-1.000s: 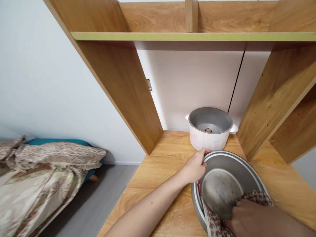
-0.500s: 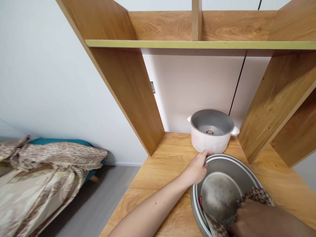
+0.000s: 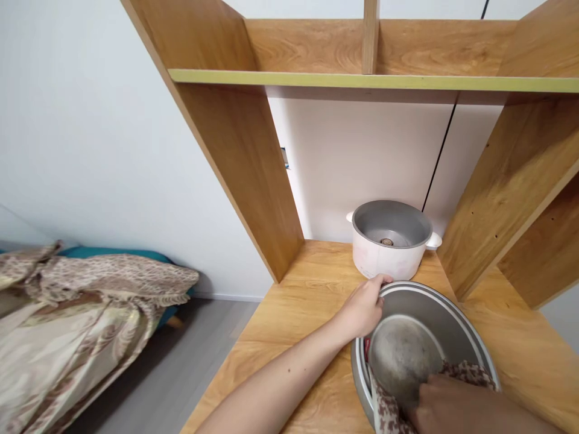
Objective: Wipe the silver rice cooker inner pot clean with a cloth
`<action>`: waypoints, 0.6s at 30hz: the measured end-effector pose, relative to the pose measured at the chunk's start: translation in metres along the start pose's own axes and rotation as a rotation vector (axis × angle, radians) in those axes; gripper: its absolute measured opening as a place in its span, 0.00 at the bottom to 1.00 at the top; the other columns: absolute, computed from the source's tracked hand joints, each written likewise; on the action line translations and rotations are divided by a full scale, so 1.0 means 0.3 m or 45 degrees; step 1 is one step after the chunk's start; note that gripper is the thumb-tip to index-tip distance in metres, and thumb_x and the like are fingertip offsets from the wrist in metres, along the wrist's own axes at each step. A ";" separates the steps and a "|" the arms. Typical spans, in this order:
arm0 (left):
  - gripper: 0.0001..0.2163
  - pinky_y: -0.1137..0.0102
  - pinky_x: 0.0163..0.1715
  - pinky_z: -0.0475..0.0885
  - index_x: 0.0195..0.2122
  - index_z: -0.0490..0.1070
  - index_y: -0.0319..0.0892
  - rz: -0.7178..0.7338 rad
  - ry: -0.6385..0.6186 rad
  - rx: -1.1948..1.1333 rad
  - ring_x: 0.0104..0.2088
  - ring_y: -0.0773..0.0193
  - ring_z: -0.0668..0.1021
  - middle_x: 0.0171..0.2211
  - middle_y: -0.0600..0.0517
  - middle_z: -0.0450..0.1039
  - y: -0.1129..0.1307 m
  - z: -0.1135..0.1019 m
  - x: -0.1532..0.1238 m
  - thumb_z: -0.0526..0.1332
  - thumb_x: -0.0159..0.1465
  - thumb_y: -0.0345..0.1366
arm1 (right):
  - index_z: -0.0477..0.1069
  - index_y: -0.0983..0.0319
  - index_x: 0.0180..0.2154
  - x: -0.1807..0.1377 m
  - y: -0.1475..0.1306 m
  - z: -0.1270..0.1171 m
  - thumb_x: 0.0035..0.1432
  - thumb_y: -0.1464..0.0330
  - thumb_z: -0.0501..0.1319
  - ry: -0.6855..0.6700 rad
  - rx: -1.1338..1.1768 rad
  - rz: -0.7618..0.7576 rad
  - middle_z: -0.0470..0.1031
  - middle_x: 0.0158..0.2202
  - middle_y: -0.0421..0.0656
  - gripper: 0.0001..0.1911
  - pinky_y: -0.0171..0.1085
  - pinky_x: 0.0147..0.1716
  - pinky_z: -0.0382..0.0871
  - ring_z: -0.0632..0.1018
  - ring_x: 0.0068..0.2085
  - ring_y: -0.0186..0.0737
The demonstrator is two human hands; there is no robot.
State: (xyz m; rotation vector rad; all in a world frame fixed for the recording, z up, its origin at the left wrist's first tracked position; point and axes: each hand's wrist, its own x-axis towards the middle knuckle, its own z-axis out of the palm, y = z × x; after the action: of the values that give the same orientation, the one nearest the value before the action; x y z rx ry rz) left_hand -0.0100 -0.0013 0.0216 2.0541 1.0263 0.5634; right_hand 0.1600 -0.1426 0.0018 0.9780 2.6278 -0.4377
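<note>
A grey metal inner pot (image 3: 434,308) with a wide rim sits on the wooden desk, its bottom scuffed and dull. My left hand (image 3: 365,306) is closed over the far-left part of this rim. Inside the pot, my right hand (image 3: 446,401) is bunched on a brown-and-cream patterned cloth (image 3: 385,410), pressing it against the lower right of the interior. Part of the cloth trails over the near-left wall, beside a small red tag-like piece (image 3: 367,348). Right behind the pot stands a white cooker body (image 3: 385,258) with side handles and an open grey interior.
The wooden desk (image 3: 312,283) carries upright side panels (image 3: 244,163) and a shelf with a yellow-green edge (image 3: 316,78) overhead. To the left, a bed with a patterned cover (image 3: 104,307) stands on the grey floor (image 3: 199,337).
My right hand and the cloth have shifted up and left inside the pot, partly covering the red piece. My left hand keeps its hold on the rim. The view has shifted slightly.
</note>
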 end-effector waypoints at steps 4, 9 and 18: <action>0.27 0.56 0.63 0.70 0.62 0.70 0.41 0.001 0.005 0.004 0.60 0.51 0.77 0.59 0.41 0.77 -0.002 0.000 0.002 0.54 0.62 0.19 | 0.78 0.60 0.26 -0.004 -0.034 -0.039 0.64 0.61 0.70 -0.017 -0.191 0.061 0.79 0.22 0.42 0.15 0.43 0.17 0.45 0.75 0.20 0.44; 0.26 0.57 0.63 0.70 0.61 0.70 0.41 0.013 0.005 -0.002 0.60 0.51 0.77 0.59 0.42 0.77 -0.006 0.001 0.001 0.54 0.63 0.19 | 0.81 0.59 0.28 -0.003 -0.051 -0.037 0.63 0.61 0.70 -0.059 -0.288 0.188 0.79 0.22 0.43 0.13 0.44 0.15 0.41 0.80 0.21 0.46; 0.26 0.56 0.62 0.71 0.61 0.70 0.42 0.006 0.015 0.005 0.59 0.51 0.77 0.59 0.43 0.77 -0.007 0.001 0.001 0.55 0.62 0.20 | 0.80 0.59 0.26 -0.008 -0.054 -0.080 0.66 0.60 0.67 -0.074 -0.161 0.154 0.80 0.23 0.43 0.17 0.44 0.15 0.46 0.78 0.21 0.45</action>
State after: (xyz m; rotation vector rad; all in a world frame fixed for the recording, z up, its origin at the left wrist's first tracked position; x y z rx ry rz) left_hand -0.0107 -0.0004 0.0196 2.0598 1.0299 0.5768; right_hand 0.1468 -0.1465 0.0272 1.0596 2.4942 -0.2639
